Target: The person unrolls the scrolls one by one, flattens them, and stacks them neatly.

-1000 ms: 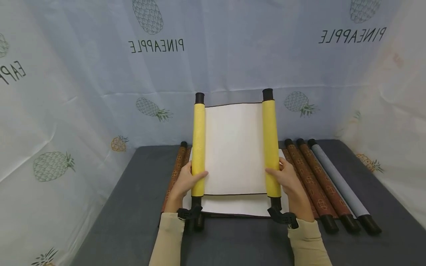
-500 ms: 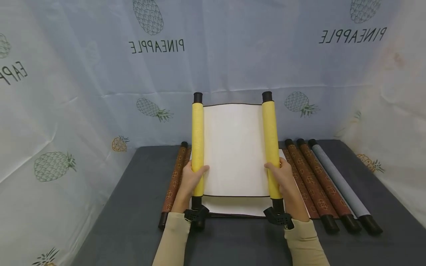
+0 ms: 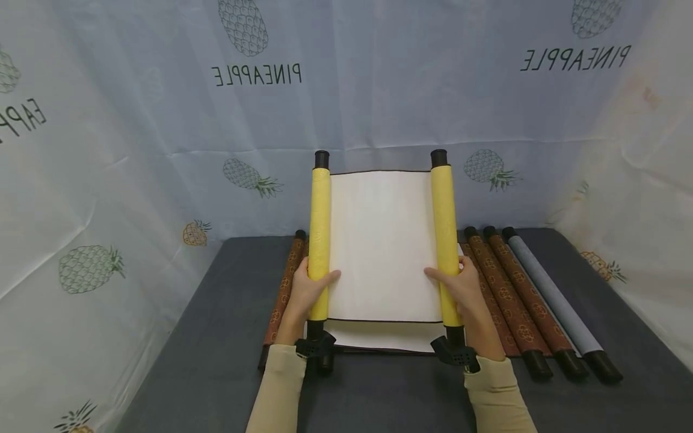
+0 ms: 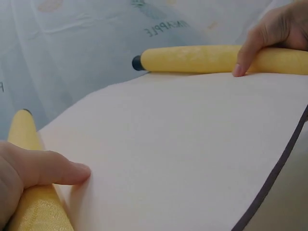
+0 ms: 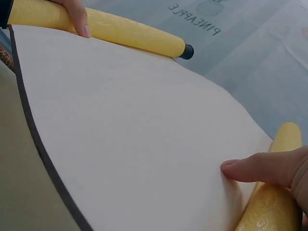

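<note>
A yellow hanging scroll [image 3: 381, 246] is held up, partly unrolled, its white face toward me. My left hand [image 3: 307, 291] grips its left yellow roll [image 3: 320, 228], the thumb laid over the white paper. On the other side, my right hand [image 3: 462, 287] holds the right yellow roll [image 3: 445, 234] in the same way. Black knobs cap the rolls. In the left wrist view the left thumb [image 4: 57, 167] rests on the paper's edge, and the right wrist view shows the right thumb [image 5: 260, 167] likewise. The fingers behind the rolls are mostly hidden.
Behind the held scroll, another white sheet [image 3: 379, 337] lies on the dark table [image 3: 379, 397]. Brown patterned scrolls [image 3: 284, 288] flank it left and right, with a grey scroll [image 3: 554, 291] at far right. A pineapple-print curtain [image 3: 379, 108] hangs at the back.
The two yellow rolls have moved slightly apart, so a little more white paper shows between them. The right roll's top has dropped slightly. Both hands keep their hold.
</note>
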Motion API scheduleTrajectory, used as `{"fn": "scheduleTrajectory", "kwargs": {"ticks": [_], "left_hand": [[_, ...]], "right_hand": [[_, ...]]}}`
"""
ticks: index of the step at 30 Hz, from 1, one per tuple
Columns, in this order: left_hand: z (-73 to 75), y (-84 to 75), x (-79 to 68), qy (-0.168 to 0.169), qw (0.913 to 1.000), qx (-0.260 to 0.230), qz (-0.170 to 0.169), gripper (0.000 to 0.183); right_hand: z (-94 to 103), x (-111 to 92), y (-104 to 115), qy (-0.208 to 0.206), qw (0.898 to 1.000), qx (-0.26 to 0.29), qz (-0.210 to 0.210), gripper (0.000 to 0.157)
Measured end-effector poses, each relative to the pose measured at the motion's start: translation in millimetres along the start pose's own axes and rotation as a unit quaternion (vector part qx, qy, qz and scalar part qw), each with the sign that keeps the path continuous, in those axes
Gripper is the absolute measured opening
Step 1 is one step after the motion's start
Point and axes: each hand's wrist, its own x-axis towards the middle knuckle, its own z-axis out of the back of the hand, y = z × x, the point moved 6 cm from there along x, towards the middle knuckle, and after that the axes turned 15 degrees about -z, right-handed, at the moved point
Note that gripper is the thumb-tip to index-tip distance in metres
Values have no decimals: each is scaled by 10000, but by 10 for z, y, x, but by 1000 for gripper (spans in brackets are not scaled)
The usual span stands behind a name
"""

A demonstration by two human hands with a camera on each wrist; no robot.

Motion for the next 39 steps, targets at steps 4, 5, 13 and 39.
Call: {"fn": "scheduleTrajectory", "kwargs": {"ticks": [4, 5, 13, 39], "left_hand": [[40, 13, 6, 43, 10000, 48, 11, 54], [50, 21, 8, 60, 10000, 67, 25, 54], [128, 25, 7, 67, 9998, 150, -123, 51], [240, 8, 39, -113, 9997, 60, -196, 61]], "right_hand": [[0, 13, -21, 1, 9999, 0, -144, 73], [4, 12, -24, -2, 9999, 14, -167, 71], [59, 16, -18, -124, 9998, 137, -49, 59], [84, -46, 46, 66, 9999, 63, 124, 61]]}}
